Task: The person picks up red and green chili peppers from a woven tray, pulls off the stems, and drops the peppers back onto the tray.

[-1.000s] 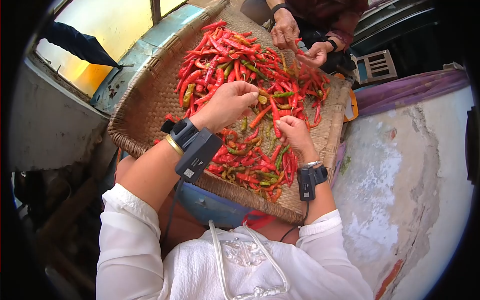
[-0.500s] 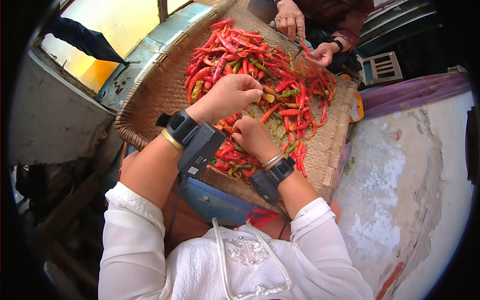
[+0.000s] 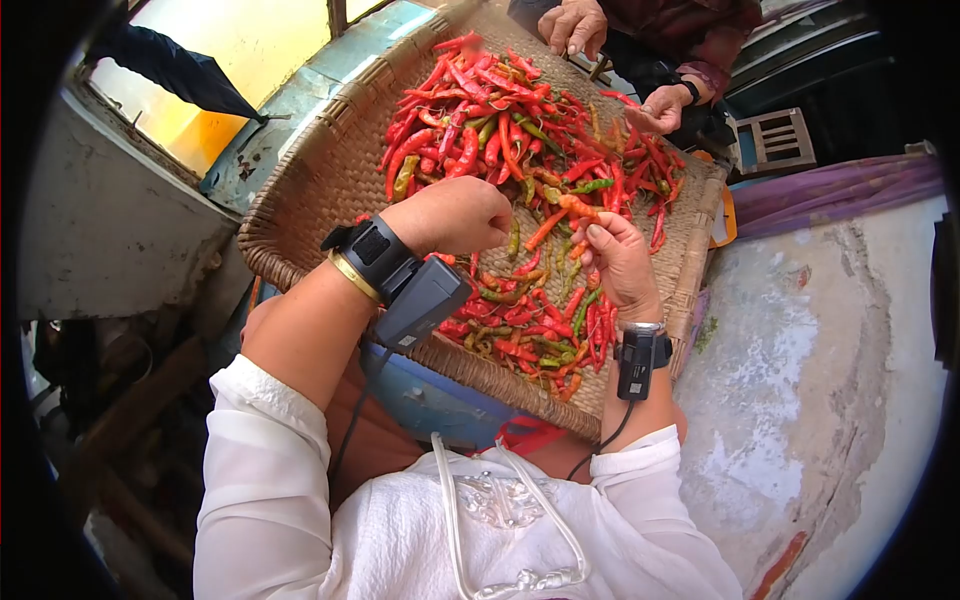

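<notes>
A large woven basket tray [image 3: 320,170] holds a heap of red peppers [image 3: 490,110] at its far side and a smaller pile of red and green peppers [image 3: 530,330] at the near side. My left hand [image 3: 462,214] is closed over the tray between the piles; what its fingers hold, if anything, is hidden. To its right, my right hand [image 3: 618,262] pinches an orange-red pepper [image 3: 578,207] between thumb and fingers, above the right part of the tray.
Across the tray, another person's two hands [image 3: 574,26] are at its far edge, one of them palm up beside the heap. A wooden stool [image 3: 776,138] and purple cloth [image 3: 840,182] lie to the right. A blue surface [image 3: 420,400] shows under the tray.
My right hand has moved right and away from my left hand, and now has an orange-red pepper in its fingers. The other person's hands have drawn apart, their fingers more open.
</notes>
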Demonstrator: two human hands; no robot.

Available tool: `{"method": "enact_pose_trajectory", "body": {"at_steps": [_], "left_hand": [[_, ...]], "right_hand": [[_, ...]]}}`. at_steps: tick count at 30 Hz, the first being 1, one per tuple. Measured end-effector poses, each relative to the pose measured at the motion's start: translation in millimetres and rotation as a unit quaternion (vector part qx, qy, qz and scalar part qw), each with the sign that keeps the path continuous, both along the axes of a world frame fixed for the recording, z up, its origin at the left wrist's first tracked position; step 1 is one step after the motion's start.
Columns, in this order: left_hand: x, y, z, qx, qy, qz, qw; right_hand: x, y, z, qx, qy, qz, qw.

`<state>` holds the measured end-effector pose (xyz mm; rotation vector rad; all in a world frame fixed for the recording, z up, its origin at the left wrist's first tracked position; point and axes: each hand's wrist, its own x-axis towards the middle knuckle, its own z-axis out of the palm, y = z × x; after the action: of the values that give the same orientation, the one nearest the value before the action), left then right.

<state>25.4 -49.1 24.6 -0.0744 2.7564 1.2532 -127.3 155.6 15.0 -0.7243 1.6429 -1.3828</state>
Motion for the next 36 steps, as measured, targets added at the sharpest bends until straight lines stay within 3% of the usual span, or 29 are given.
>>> {"method": "enact_pose_trajectory", "body": {"at_steps": [2,3,4,6,9,10,12,16,18,20,23,29,33,35,36], "left_hand": [[2,-6,-1,-0.036,0.028,0.032,0.998],[2,-10,2,-0.029,0.044,0.089,0.995],[2,-12,5,-0.021,0.060,0.145,0.987],[4,-15,8,-0.006,0.080,0.162,0.984],[6,-16,7,-0.050,0.060,0.158,0.984],[7,-16,4,-0.052,0.058,0.157,0.984],[8,-16,-3,-0.223,-0.013,0.100,0.970],[17,-18,-7,-0.287,-0.027,0.103,0.952],[18,-18,-5,-0.290,-0.026,0.107,0.951],[18,-20,-6,-0.293,-0.023,0.114,0.949],[16,-20,-11,-0.298,-0.004,0.085,0.951],[12,-11,-9,-0.275,-0.029,0.070,0.958],[9,-11,-13,-0.290,-0.045,0.082,0.952],[9,-11,-16,-0.297,-0.030,0.090,0.950],[8,-12,-17,-0.297,-0.029,0.087,0.951]], "right_hand": [[-15,10,-11,-0.146,-0.144,-0.227,0.952],[-25,14,-22,-0.121,-0.184,-0.300,0.928],[-21,12,-24,-0.121,-0.184,-0.301,0.928],[-2,2,-30,0.000,-0.114,-0.254,0.960],[30,-34,-31,0.126,0.034,-0.062,0.990],[31,-45,-50,0.109,0.126,-0.044,0.985],[41,-64,-61,0.066,0.398,-0.033,0.915],[52,-83,-71,0.110,0.466,0.009,0.878],[56,-86,-72,0.170,0.292,0.003,0.941],[54,-82,-74,0.150,0.295,-0.006,0.944],[50,-69,-51,0.170,0.098,0.011,0.981],[33,-25,1,0.221,0.063,0.042,0.972],[4,17,12,0.202,0.026,-0.006,0.979],[-6,34,9,0.064,-0.100,-0.130,0.984],[-7,39,4,0.063,-0.100,-0.134,0.984]]}}
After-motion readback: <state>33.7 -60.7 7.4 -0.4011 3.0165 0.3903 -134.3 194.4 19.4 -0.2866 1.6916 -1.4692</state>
